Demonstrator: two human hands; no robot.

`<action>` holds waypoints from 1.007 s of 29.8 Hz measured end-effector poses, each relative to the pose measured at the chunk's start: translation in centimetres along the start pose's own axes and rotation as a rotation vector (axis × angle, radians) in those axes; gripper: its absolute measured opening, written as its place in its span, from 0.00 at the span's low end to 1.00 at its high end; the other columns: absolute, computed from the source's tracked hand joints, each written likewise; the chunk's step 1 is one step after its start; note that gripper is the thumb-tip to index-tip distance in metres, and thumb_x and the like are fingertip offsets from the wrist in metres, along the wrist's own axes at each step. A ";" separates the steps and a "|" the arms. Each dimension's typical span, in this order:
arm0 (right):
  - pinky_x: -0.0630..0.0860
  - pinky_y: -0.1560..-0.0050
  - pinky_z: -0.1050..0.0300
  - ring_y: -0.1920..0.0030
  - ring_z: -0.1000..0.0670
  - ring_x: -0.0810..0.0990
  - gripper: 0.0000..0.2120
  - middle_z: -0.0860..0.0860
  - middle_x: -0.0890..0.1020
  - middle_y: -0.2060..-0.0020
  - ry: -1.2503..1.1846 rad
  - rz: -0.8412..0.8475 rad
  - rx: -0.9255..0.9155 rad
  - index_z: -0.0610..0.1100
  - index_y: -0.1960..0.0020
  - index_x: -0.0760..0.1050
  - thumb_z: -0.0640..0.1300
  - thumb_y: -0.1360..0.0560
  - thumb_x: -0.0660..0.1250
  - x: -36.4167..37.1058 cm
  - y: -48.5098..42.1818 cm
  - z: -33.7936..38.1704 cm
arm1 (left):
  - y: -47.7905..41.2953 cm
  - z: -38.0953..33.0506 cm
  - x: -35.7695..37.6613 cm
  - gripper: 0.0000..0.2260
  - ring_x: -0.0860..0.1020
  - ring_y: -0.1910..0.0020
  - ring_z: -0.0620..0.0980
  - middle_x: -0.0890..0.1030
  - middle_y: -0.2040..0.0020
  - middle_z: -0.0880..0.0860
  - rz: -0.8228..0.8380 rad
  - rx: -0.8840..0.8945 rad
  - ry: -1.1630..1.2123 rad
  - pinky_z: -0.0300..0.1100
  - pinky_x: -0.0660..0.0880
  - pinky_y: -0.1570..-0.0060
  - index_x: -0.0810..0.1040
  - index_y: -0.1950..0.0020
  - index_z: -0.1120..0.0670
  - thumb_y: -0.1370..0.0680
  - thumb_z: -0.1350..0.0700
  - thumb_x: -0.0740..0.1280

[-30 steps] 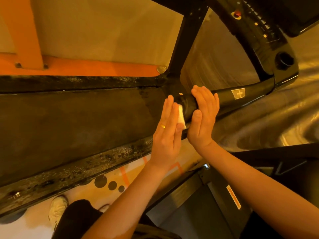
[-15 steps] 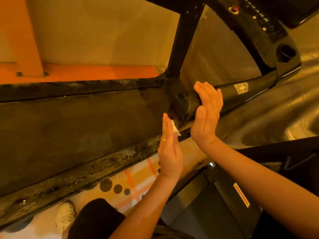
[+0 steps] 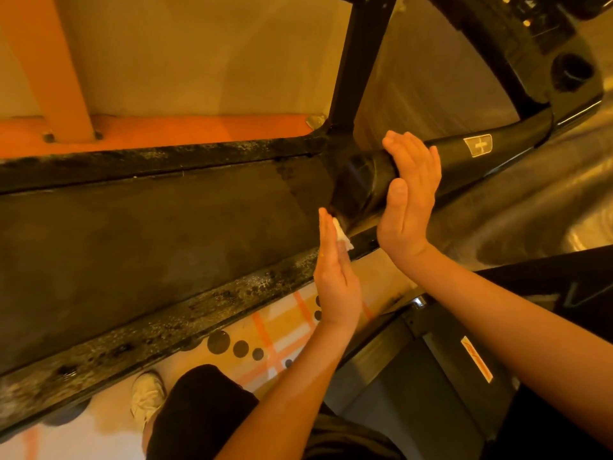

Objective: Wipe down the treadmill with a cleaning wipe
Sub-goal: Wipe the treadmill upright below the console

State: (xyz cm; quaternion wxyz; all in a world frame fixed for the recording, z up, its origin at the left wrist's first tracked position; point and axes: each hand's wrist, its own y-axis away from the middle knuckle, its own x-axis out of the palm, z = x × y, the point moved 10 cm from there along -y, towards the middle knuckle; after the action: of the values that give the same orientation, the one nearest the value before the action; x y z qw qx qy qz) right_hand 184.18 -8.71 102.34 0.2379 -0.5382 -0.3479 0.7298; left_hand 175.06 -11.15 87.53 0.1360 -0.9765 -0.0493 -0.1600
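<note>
Left hand (image 3: 335, 270) is up on edge, fingers straight and together, pressing the white cleaning wipe (image 3: 341, 236) against the lower end of the black handrail (image 3: 464, 161), right where the handrail meets the treadmill's frame. There's a ring (image 3: 322, 254) on one finger. Just beside it, right hand (image 3: 408, 200) lies flat against the same handrail, fingers laid over the top, thumb straight along the near side, nothing pinched. Further up the handrail sits a plus-marked label (image 3: 478, 146), and beyond that the dark console with a round cup holder (image 3: 572, 72). A black upright post (image 3: 361, 54) rises behind the hands. Down left runs the dark belt (image 3: 149, 260) between speckled, grimy side rails (image 3: 199, 310), with patterned floor (image 3: 272, 330) and a pale shoe (image 3: 147, 396) below.
</note>
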 end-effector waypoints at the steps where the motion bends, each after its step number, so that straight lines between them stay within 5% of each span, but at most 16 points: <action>1: 0.57 0.24 0.41 0.27 0.44 0.70 0.29 0.45 0.77 0.32 0.003 -0.001 0.001 0.38 0.32 0.74 0.52 0.15 0.43 0.0 0.0 0.0 | -0.7 -0.7 0.0 0.21 0.72 0.44 0.81 0.60 0.19 0.49 -0.007 0.003 0.009 0.65 0.77 0.45 0.50 0.20 0.34 0.13 0.45 0.49; 4: 0.58 0.24 0.40 0.27 0.44 0.71 0.28 0.45 0.77 0.33 0.005 -0.005 0.000 0.38 0.32 0.74 0.52 0.15 0.43 0.0 0.0 -0.1 | -3.2 -4.2 0.4 0.21 0.72 0.40 0.80 0.59 0.19 0.48 -0.043 0.071 0.022 0.68 0.75 0.43 0.53 0.19 0.41 0.13 0.51 0.50; 8: 0.59 0.25 0.38 0.28 0.45 0.71 0.29 0.45 0.77 0.33 0.000 -0.016 -0.006 0.38 0.32 0.75 0.53 0.14 0.43 0.1 0.0 -0.2 | -4.7 -6.1 0.5 0.20 0.59 0.21 0.55 0.59 0.21 0.60 -0.009 0.135 0.064 0.44 0.63 0.25 0.56 0.23 0.59 0.15 0.62 0.52; 14: 0.61 0.27 0.36 0.29 0.46 0.72 0.28 0.47 0.79 0.35 -0.027 -0.076 0.015 0.40 0.34 0.75 0.54 0.14 0.43 -0.1 -0.1 -0.2 | -5.6 -8.7 1.6 0.18 0.58 0.20 0.58 0.63 0.23 0.59 0.126 0.193 0.079 0.52 0.62 0.24 0.63 0.25 0.63 0.16 0.62 0.54; 17: 0.61 0.27 0.35 0.29 0.46 0.72 0.28 0.46 0.78 0.35 -0.036 -0.078 0.018 0.40 0.33 0.75 0.54 0.15 0.43 -0.1 0.0 -0.1 | -6.7 -8.8 0.8 0.17 0.62 0.21 0.53 0.67 0.24 0.56 0.181 0.203 0.037 0.46 0.66 0.26 0.69 0.27 0.62 0.15 0.62 0.56; 21: 0.60 0.26 0.36 0.29 0.45 0.72 0.28 0.46 0.78 0.35 -0.031 -0.070 0.024 0.39 0.34 0.75 0.53 0.15 0.43 -0.2 0.0 -0.1 | -7.4 -7.3 -0.5 0.19 0.66 0.25 0.41 0.66 0.23 0.52 0.207 0.114 0.049 0.35 0.69 0.31 0.65 0.24 0.58 0.15 0.64 0.55; 26: 0.62 0.29 0.34 0.30 0.45 0.73 0.28 0.46 0.79 0.35 0.001 -0.078 0.046 0.39 0.33 0.76 0.52 0.15 0.43 -0.2 -0.1 0.3 | -6.0 -7.9 -0.6 0.20 0.69 0.26 0.51 0.65 0.22 0.55 0.226 0.150 -0.021 0.31 0.70 0.36 0.63 0.22 0.59 0.15 0.63 0.56; 28: 0.62 0.28 0.35 0.30 0.45 0.73 0.29 0.46 0.79 0.35 0.005 -0.076 0.068 0.39 0.33 0.76 0.53 0.15 0.43 -0.1 -0.2 0.3 | -7.6 -8.0 -0.6 0.19 0.74 0.31 0.54 0.72 0.27 0.62 0.277 0.101 -0.043 0.31 0.73 0.40 0.64 0.22 0.54 0.14 0.59 0.55; 29: 0.62 0.28 0.35 0.30 0.45 0.73 0.29 0.46 0.79 0.35 0.004 -0.073 0.086 0.39 0.33 0.76 0.53 0.15 0.43 -0.2 -0.3 0.2 | -8.5 -7.9 -0.7 0.19 0.78 0.38 0.54 0.78 0.33 0.63 0.299 0.049 -0.060 0.40 0.77 0.52 0.65 0.22 0.52 0.14 0.56 0.55; 30: 0.61 0.27 0.35 0.30 0.45 0.73 0.29 0.46 0.79 0.35 0.003 -0.068 0.102 0.39 0.33 0.76 0.54 0.15 0.43 -0.3 -0.4 0.1 | -9.1 -7.9 -0.8 0.19 0.81 0.47 0.50 0.82 0.40 0.59 0.322 0.016 -0.074 0.48 0.72 0.54 0.66 0.23 0.50 0.14 0.55 0.55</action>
State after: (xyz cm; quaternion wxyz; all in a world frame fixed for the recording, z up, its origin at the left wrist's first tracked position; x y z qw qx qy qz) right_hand 184.13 -8.66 102.86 0.2903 -0.5144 -0.3279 0.7373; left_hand 170.70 -4.71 96.75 0.1656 -0.9758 0.1016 -0.0998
